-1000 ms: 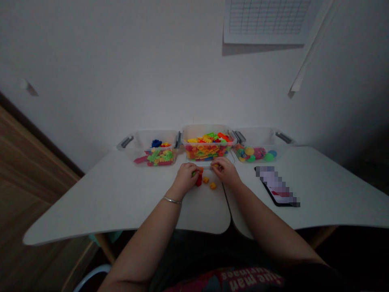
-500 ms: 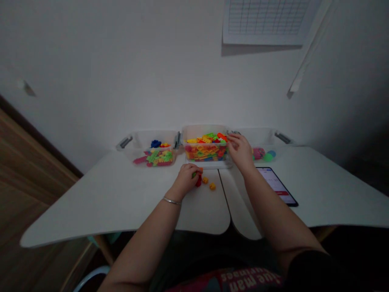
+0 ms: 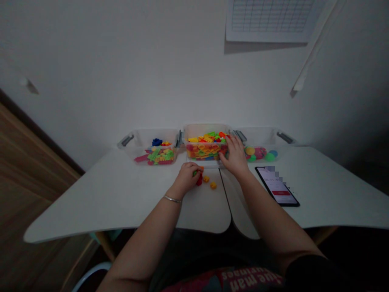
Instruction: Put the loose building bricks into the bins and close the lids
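My left hand (image 3: 187, 177) rests on the white table (image 3: 121, 198), fingers curled round a small cluster of green, red and orange toy bricks (image 3: 198, 176). Two loose orange bricks (image 3: 209, 182) lie just right of it. My right hand (image 3: 234, 158) is up against the front right corner of the middle clear bin (image 3: 206, 147), which is full of coloured bricks. Its fingers are bent toward the bin; whether they hold a piece is hidden.
A clear bin (image 3: 153, 151) with green, pink and blue pieces stands left of the middle one. Another clear bin (image 3: 263, 148) with coloured balls stands to the right. A phone (image 3: 277, 191) with a lit screen lies on the right table half. A white wall rises behind.
My right hand went from the loose bricks up to the middle bin's right rim, then dropped to its front right corner. My left hand stayed on the brick cluster.
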### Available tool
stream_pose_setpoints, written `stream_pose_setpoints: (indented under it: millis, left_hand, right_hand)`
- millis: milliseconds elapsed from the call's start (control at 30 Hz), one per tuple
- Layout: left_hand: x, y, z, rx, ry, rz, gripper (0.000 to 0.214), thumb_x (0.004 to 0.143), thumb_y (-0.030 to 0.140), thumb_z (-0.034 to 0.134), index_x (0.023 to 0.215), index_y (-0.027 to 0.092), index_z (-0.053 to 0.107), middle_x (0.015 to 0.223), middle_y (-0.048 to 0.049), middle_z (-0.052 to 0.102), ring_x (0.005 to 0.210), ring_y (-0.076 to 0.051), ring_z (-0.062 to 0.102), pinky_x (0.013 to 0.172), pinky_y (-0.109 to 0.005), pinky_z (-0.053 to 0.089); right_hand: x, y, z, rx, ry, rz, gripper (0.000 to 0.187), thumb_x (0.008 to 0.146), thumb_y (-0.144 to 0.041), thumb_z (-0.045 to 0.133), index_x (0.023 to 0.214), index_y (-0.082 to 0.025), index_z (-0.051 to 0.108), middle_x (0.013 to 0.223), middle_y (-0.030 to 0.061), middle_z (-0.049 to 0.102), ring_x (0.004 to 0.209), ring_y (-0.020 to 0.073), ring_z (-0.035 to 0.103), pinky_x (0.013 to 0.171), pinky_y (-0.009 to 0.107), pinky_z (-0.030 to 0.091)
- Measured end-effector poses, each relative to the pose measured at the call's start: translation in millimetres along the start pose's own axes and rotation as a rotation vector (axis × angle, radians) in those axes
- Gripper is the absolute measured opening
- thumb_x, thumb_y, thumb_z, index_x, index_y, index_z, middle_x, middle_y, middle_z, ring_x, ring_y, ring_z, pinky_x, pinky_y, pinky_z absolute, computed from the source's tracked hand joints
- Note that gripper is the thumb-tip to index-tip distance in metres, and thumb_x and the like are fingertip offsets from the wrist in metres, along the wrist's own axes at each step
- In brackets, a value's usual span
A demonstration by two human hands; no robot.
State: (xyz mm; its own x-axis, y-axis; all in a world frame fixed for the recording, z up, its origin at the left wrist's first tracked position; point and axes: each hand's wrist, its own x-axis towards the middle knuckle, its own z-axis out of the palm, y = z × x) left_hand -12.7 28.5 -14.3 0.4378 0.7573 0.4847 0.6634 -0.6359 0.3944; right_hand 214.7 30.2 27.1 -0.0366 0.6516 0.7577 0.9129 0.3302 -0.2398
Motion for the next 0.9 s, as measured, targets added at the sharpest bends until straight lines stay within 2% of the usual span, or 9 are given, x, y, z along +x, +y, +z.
stream_pose_setpoints:
  millis: [100, 167, 233, 300, 367, 433, 567, 733, 900]
  left_hand:
    - [0.0, 1.8, -1.9, 0.009, 0.019, -0.035, 0.018, 0.083, 0.015, 0.057, 0.091, 0.020, 0.072, 0.097, -0.0062, 0.070, 0.099, -0.021, 0.059, 0.096, -0.040, 0.045]
    - [0.1, 3.1, -3.2, 0.015, 0.038, -0.066, 0.019, 0.082, 0.014, 0.056, 0.091, 0.019, 0.072, 0.096, -0.0065, 0.070, 0.098, -0.022, 0.060, 0.096, -0.040, 0.045]
    - [0.3, 4.1, -4.4, 0.023, 0.059, -0.093, 0.020, 0.081, 0.014, 0.056, 0.091, 0.018, 0.072, 0.096, -0.0069, 0.070, 0.096, -0.022, 0.060, 0.095, -0.040, 0.046]
    - [0.8, 4.7, -5.4, 0.031, 0.070, -0.120, 0.021, 0.080, 0.012, 0.055, 0.091, 0.018, 0.072, 0.096, -0.0071, 0.071, 0.096, -0.022, 0.061, 0.095, -0.040, 0.046]
    - [1.5, 5.1, -6.1, 0.035, 0.068, -0.147, 0.023, 0.079, 0.011, 0.054, 0.091, 0.017, 0.072, 0.096, -0.0075, 0.071, 0.096, -0.022, 0.061, 0.096, -0.040, 0.046]
    - [2.0, 5.4, -6.2, 0.036, 0.058, -0.166, 0.023, 0.078, 0.010, 0.054, 0.091, 0.016, 0.072, 0.096, -0.0079, 0.071, 0.096, -0.022, 0.061, 0.097, -0.040, 0.045]
    - [2.2, 5.5, -4.9, 0.031, 0.045, -0.154, 0.021, 0.078, 0.011, 0.056, 0.091, 0.015, 0.072, 0.096, -0.0080, 0.071, 0.097, -0.022, 0.061, 0.096, -0.039, 0.045]
    - [1.7, 3.8, -3.0, 0.017, 0.049, -0.100, 0.017, 0.081, 0.014, 0.058, 0.088, 0.017, 0.073, 0.093, -0.0070, 0.071, 0.094, -0.021, 0.061, 0.093, -0.038, 0.045]
    - [1.1, 1.8, -1.3, 0.011, 0.062, -0.080, 0.016, 0.082, 0.016, 0.058, 0.087, 0.018, 0.073, 0.093, -0.0064, 0.070, 0.094, -0.021, 0.060, 0.093, -0.038, 0.046]
  right_hand:
    - [-14.7, -7.5, -5.3, 0.098, 0.049, -0.028, 0.050, 0.084, -0.033, 0.053, 0.130, -0.016, 0.050, 0.138, 0.0155, 0.049, 0.133, 0.0304, 0.037, 0.110, 0.052, 0.031]
    - [-26.4, -13.8, -7.3, 0.215, -0.012, -0.048, 0.036, 0.085, -0.030, 0.053, 0.118, -0.018, 0.058, 0.121, 0.0141, 0.060, 0.117, 0.0274, 0.051, 0.102, 0.047, 0.041]
    - [-36.7, -19.5, -7.7, 0.375, -0.192, -0.076, 0.024, 0.086, -0.028, 0.053, 0.105, -0.019, 0.063, 0.103, 0.0102, 0.064, 0.093, 0.0217, 0.060, 0.087, 0.039, 0.050]
    - [-44.2, -23.7, -6.6, 0.518, -0.427, -0.128, 0.016, 0.085, -0.026, 0.057, 0.097, -0.020, 0.066, 0.093, 0.0061, 0.063, 0.078, 0.0166, 0.058, 0.075, 0.032, 0.052]
    - [-49.1, -26.3, -4.7, 0.592, -0.611, -0.168, 0.015, 0.080, -0.021, 0.064, 0.095, -0.020, 0.067, 0.092, 0.0043, 0.061, 0.075, 0.0143, 0.057, 0.073, 0.029, 0.051]
    - [-51.9, -27.9, -2.4, 0.605, -0.685, -0.159, 0.021, 0.076, -0.014, 0.067, 0.096, -0.020, 0.068, 0.095, 0.0044, 0.060, 0.081, 0.0147, 0.058, 0.078, 0.029, 0.050]
    - [-54.3, -29.2, 3.9, 0.576, -0.651, -0.083, 0.021, 0.074, -0.007, 0.066, 0.092, -0.019, 0.069, 0.097, 0.0054, 0.060, 0.093, 0.0171, 0.058, 0.087, 0.033, 0.047]
    - [-56.9, -23.8, 15.8, 0.524, -0.529, -0.019, 0.020, 0.074, -0.008, 0.065, 0.089, -0.020, 0.069, 0.091, 0.0040, 0.062, 0.087, 0.0173, 0.059, 0.084, 0.034, 0.048]
    - [-62.1, -12.8, 28.5, 0.533, -0.450, 0.005, 0.033, 0.072, -0.003, 0.058, 0.098, -0.019, 0.069, 0.100, 0.0069, 0.066, 0.094, 0.0182, 0.061, 0.086, 0.036, 0.050]
